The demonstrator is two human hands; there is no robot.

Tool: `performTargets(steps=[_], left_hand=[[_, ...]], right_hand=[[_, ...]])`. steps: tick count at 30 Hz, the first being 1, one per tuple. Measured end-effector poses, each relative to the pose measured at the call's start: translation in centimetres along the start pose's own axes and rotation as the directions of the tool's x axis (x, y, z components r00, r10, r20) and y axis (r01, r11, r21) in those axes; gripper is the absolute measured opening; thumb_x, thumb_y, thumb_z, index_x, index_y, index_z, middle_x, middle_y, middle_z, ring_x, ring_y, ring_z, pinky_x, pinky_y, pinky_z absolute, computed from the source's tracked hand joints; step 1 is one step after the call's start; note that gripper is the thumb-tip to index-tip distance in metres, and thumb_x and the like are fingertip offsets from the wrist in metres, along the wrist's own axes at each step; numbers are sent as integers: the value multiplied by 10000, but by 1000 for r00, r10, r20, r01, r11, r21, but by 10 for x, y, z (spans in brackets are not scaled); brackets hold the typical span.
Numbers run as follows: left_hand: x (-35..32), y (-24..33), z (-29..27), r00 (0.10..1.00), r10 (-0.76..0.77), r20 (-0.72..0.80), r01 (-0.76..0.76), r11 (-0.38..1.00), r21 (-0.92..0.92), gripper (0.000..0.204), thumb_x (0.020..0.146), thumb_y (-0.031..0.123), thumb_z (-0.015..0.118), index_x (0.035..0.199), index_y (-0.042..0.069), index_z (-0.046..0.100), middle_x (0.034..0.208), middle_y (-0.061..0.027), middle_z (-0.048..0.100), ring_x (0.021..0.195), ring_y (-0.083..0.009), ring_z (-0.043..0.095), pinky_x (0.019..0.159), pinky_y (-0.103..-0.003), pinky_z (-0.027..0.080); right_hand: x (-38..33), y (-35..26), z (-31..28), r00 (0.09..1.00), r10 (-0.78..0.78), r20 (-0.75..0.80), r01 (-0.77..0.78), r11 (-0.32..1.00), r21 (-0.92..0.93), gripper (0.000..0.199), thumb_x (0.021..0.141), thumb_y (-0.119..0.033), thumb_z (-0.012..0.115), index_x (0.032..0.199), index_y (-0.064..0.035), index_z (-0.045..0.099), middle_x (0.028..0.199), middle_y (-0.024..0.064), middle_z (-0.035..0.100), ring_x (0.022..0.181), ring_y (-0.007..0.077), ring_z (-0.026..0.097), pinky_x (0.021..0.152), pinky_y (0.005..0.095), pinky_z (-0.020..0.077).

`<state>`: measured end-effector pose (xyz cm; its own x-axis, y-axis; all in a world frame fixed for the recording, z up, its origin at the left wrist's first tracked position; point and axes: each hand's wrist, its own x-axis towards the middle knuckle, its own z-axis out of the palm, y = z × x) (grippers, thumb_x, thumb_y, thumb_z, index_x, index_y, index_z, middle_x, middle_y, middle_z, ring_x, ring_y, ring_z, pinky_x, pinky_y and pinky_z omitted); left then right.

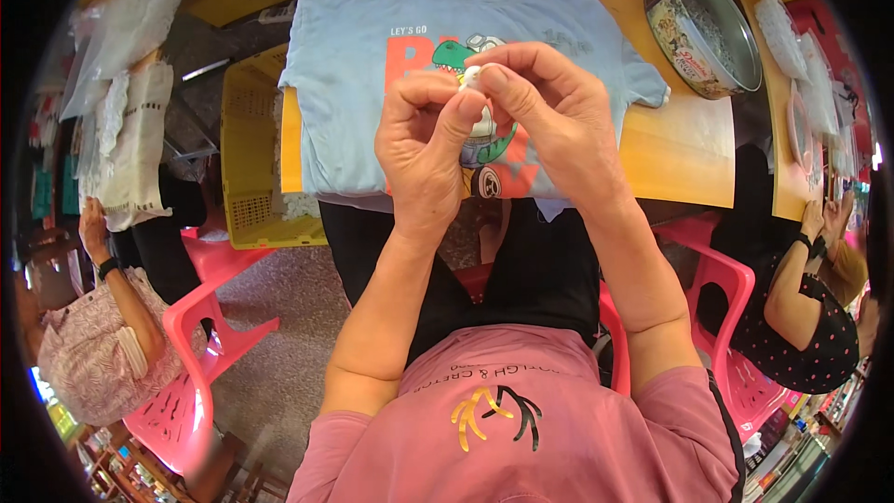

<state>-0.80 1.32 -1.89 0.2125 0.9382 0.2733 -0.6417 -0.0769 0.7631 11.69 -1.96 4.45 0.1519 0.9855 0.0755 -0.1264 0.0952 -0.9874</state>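
from the head view, both my hands are up in front of me, pinched together on a small white piece point(471, 75). my left hand point(424, 144) has its thumb and fingers closed on it from the left, and my right hand point(549, 112) is curled over it from the right, fingertips meeting at the top. can't tell exactly what the piece is, it's mostly hidden. right under them a light blue t-shirt point(354, 65) with a cartoon dinosaur print lies flat on the yellow tabletop point(675, 154). a round tin point(700, 33) sits at the far right of it, a yellow plastic basket point(251, 168) off the left edge, and pink plastic chairs point(200, 317) on both sides.
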Motion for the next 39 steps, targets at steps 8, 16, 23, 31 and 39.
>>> performTargets(steps=[8, 16, 23, 31, 39], left_hand=[[-2, 6, 4, 999, 33, 34, -30, 996, -86, 354, 862, 87, 729, 1168, 15, 565, 1174, -77, 580, 1051, -170, 582, 934, -305, 477], [-2, 16, 9, 993, -28, 111, 26, 1000, 14, 560, 868, 269, 717, 1320, -1, 524, 1332, -174, 550, 1218, -251, 526, 1044, -386, 403], [-4, 11, 4, 989, -24, 147, 41, 993, -112, 493, 886, 180, 710, 1318, 22, 531, 1324, -186, 565, 1112, -206, 589, 859, -313, 525], [-2, 11, 1, 988, 43, 148, -26, 993, -114, 327, 912, 125, 671, 1210, 40, 566, 1244, -171, 608, 1107, -212, 589, 892, -327, 514], [1, 10, 3, 989, 20, 145, 0, 991, -135, 451, 919, 245, 673, 1295, 54, 513, 1298, -136, 555, 1234, -244, 508, 1081, -402, 369]], right_hand=[[-7, -7, 6, 1000, 2, 7, -2, 997, 83, 187, 946, -142, 635, 1047, 11, 670, 835, 12, 628, 677, 70, 522, 611, 209, 435], [-7, -10, 2, 999, 7, 49, -8, 1000, 23, 171, 940, -141, 644, 1025, 2, 684, 808, 9, 618, 660, 72, 539, 600, 209, 439], [-11, -9, 7, 998, 25, 57, -30, 994, 101, 153, 939, -115, 637, 1018, 11, 674, 858, 34, 644, 731, 86, 574, 636, 228, 469], [-14, -3, 18, 998, 13, 54, -24, 978, 205, 140, 952, -85, 611, 1037, 19, 647, 965, 64, 653, 858, 104, 603, 745, 245, 495], [-6, -10, 18, 992, 102, 76, -116, 973, 201, 135, 938, -45, 611, 1056, 17, 635, 973, 63, 666, 897, 104, 620, 781, 239, 505]])
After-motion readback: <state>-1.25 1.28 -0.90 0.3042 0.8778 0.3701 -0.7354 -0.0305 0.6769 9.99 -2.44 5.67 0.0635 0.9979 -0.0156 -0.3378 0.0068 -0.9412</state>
